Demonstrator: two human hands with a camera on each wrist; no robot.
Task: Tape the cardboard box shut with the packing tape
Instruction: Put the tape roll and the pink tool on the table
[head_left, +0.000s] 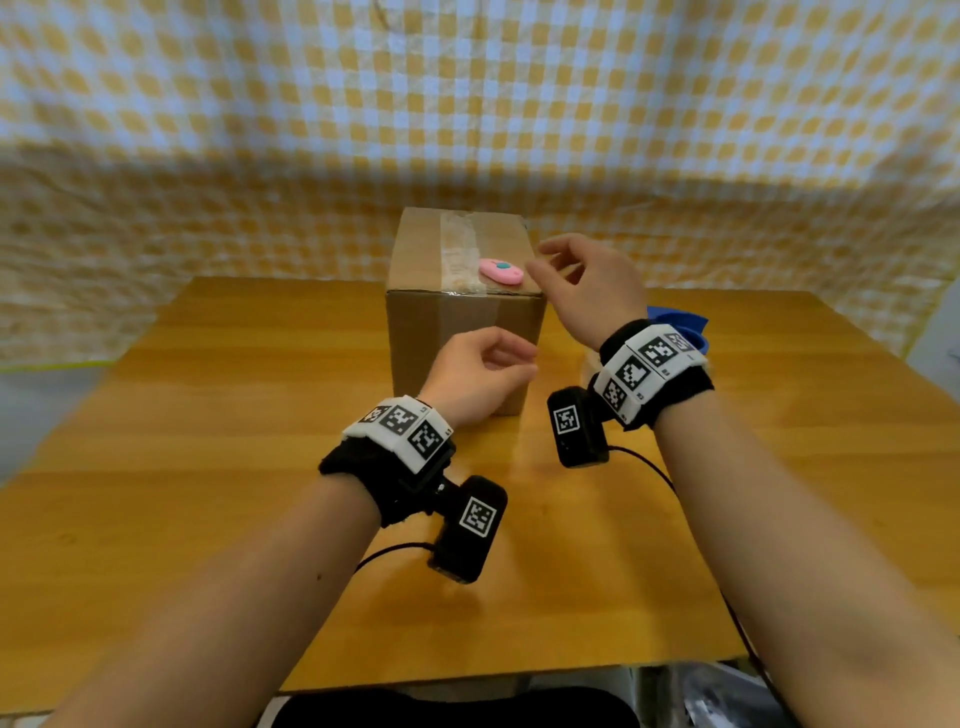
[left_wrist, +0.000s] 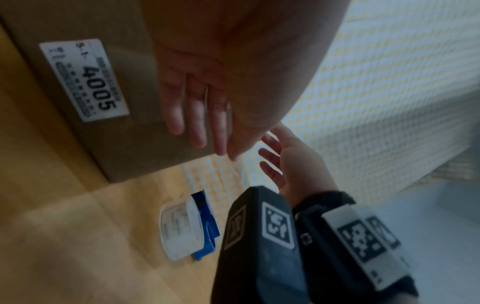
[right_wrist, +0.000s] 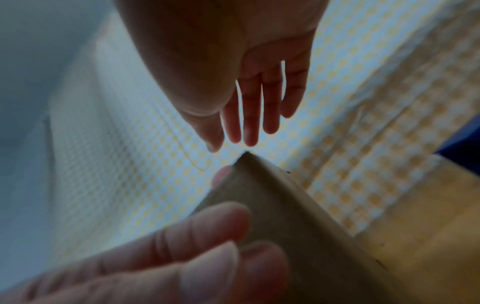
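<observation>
The cardboard box (head_left: 457, 343) stands shut on the wooden table (head_left: 208, 415), with a strip of clear tape (head_left: 460, 254) down its top seam. A white label (left_wrist: 83, 80) marks one side. The tape dispenser (left_wrist: 187, 228), a white roll in a blue holder, lies on the table to the right of the box; my right wrist mostly hides it in the head view. My left hand (head_left: 519, 358) hovers before the box's front face, fingers relaxed, holding nothing. My right hand (head_left: 545, 265) hangs loosely open by the top front right corner (right_wrist: 246, 158), also holding nothing.
A pink cutter (head_left: 501, 271) with a teal button lies on the box top near my right hand. Something blue (head_left: 680, 325) shows behind my right wrist. Yellow checked cloth (head_left: 467, 104) hangs behind the table. Bare tabletop lies left of and in front of the box.
</observation>
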